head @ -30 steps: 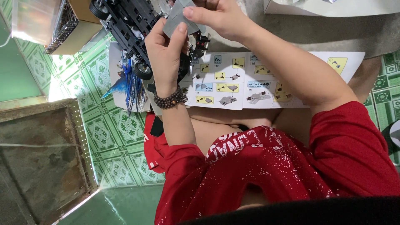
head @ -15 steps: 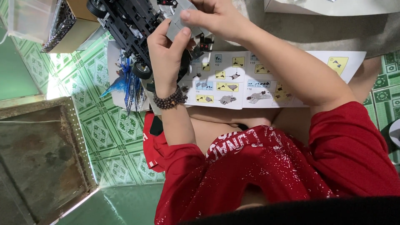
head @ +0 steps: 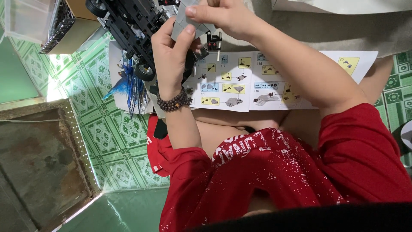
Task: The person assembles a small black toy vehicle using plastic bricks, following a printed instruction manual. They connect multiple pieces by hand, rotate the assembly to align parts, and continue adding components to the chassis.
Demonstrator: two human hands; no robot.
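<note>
Grey panel (head: 189, 23) pinched between left hand (head: 169, 60), right hand (head: 223, 15).

**Room and floor**

Floor (head: 116, 133): glossy green tiles, pale floral pattern. Bright glare patch on tiles near upper left. Worn, brownish metal-edged slab (head: 38, 163) at left. Cardboard box (head: 81, 21) upper left, standing on the tiles.

You're sitting on the floor of a home: green patterned floor tiles (head: 107, 133) spread below your hands. An open instruction booklet (head: 257, 81) lies under your grip, and a cardboard box (head: 81, 21) stands beside it.
</note>
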